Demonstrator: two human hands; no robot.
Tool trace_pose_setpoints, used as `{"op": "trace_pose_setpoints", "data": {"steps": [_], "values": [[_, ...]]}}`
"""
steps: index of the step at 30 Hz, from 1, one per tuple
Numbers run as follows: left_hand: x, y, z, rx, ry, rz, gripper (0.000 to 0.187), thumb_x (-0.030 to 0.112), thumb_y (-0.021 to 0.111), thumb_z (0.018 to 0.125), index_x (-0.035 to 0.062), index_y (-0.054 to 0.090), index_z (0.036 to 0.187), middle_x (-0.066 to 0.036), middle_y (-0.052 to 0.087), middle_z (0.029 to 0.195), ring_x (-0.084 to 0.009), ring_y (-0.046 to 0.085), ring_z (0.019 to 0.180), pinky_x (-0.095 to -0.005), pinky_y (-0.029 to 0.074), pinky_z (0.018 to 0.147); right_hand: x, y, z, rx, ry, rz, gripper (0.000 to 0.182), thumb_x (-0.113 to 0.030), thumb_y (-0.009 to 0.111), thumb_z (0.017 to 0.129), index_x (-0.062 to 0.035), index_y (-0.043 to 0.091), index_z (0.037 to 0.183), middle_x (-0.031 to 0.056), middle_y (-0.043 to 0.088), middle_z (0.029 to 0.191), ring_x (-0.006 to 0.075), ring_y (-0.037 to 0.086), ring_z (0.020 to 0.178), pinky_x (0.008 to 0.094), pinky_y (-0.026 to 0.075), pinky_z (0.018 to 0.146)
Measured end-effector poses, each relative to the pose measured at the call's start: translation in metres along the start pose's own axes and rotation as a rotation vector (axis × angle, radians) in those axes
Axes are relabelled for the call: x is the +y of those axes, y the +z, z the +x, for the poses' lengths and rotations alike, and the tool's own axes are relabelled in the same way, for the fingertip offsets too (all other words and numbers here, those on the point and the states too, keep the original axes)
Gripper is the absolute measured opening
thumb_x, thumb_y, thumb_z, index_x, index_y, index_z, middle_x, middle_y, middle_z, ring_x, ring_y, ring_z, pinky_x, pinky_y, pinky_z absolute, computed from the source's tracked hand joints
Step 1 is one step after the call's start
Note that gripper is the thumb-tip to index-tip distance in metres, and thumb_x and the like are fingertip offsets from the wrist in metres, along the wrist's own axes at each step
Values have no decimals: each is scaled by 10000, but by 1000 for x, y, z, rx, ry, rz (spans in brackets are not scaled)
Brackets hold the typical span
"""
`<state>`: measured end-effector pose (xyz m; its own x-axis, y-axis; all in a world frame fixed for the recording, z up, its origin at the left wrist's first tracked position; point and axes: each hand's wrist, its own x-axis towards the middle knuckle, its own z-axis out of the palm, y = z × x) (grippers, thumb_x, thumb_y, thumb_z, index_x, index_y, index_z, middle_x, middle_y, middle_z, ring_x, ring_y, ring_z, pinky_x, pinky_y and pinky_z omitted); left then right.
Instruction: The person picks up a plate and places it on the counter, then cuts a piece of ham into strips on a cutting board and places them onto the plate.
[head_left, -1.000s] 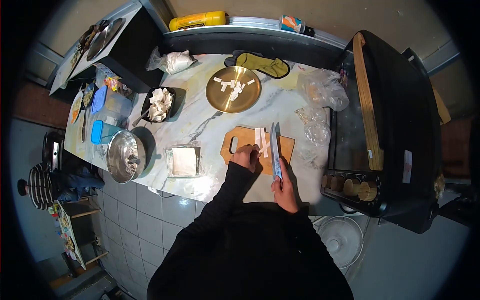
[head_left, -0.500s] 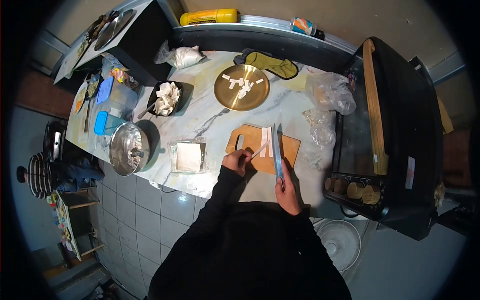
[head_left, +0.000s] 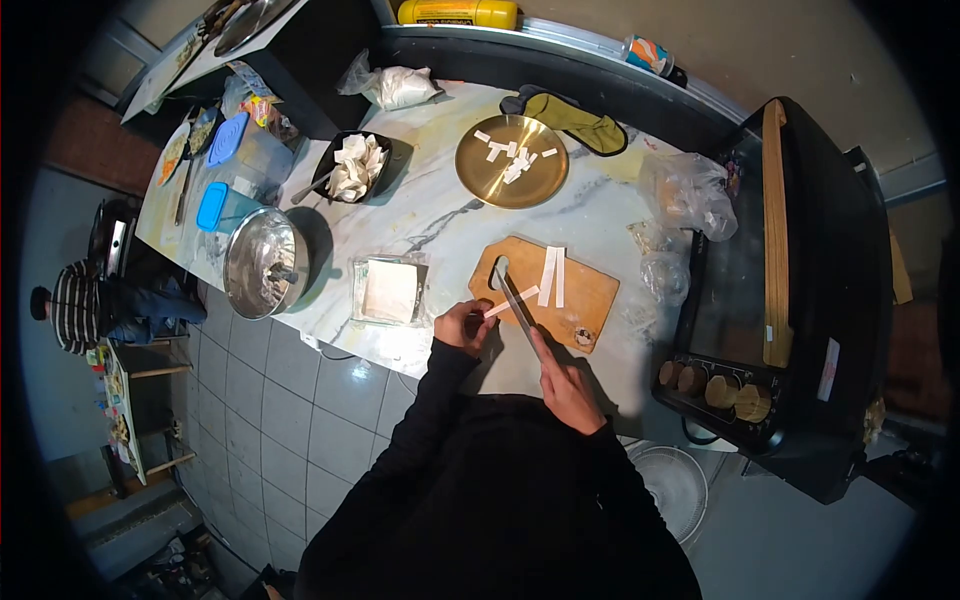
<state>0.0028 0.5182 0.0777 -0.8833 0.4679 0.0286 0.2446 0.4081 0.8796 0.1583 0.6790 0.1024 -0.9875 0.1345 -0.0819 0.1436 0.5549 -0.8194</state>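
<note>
My left hand [head_left: 462,326] pinches the near end of a thin white strip [head_left: 511,303], which slants up to the right over the wooden cutting board [head_left: 592,290]. In my right hand [head_left: 572,396] is a knife [head_left: 522,312], its blade pointing up and left across that strip, its tip over the board's handle hole. Two more white strips [head_left: 552,277] lie side by side on the board, right of the blade. Beyond the board, a round brass-coloured plate [head_left: 490,180] bears several short white pieces [head_left: 515,165].
Left of the board stands a clear square container [head_left: 358,290] with white sheets. A metal bowl [head_left: 240,290], a black bowl [head_left: 335,155] of crumpled white pieces and blue-lidded boxes [head_left: 212,207] stand farther left. A black oven [head_left: 830,280] and plastic bags [head_left: 690,190] are at right. A person [head_left: 80,310] sits far left.
My right hand has swung the knife leftward, from beside the two lying strips to across the held strip. My left hand still pinches that strip. The whole view has shifted slightly.
</note>
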Motion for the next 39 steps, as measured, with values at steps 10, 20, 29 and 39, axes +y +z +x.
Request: {"op": "trace_pose_setpoints", "data": {"steps": [10,20,29,39], "values": [[-9,3,-1,40,106,150,180,56,734,770,91,735,947,-110,677,822,-263,684,684,-332,539,634,-1,2,0,-23,-30,-40,790,54,494,831,-151,214,1541,243,545,618,420,570,567,505,429,558],[-14,6,-1,84,143,183,155,101,759,768,125,748,921,-86,675,764,-264,662,640,-345,515,584,1,5,-1,-37,-24,-34,798,50,504,824,-151,215,1540,257,556,626,434,566,561,521,433,565],[-17,6,-1,76,128,176,156,97,760,759,113,745,913,-89,676,765,-267,667,651,-342,522,592,5,5,-1,-56,-34,-92,824,56,519,805,-147,210,1542,245,596,677,431,588,604,518,451,582],[-15,5,0,59,130,201,137,118,747,775,105,741,911,-88,681,779,-269,673,669,-344,527,608,1,2,-1,-76,-40,-155,860,71,519,782,-135,186,1547,234,587,650,429,590,589,515,463,579]]}}
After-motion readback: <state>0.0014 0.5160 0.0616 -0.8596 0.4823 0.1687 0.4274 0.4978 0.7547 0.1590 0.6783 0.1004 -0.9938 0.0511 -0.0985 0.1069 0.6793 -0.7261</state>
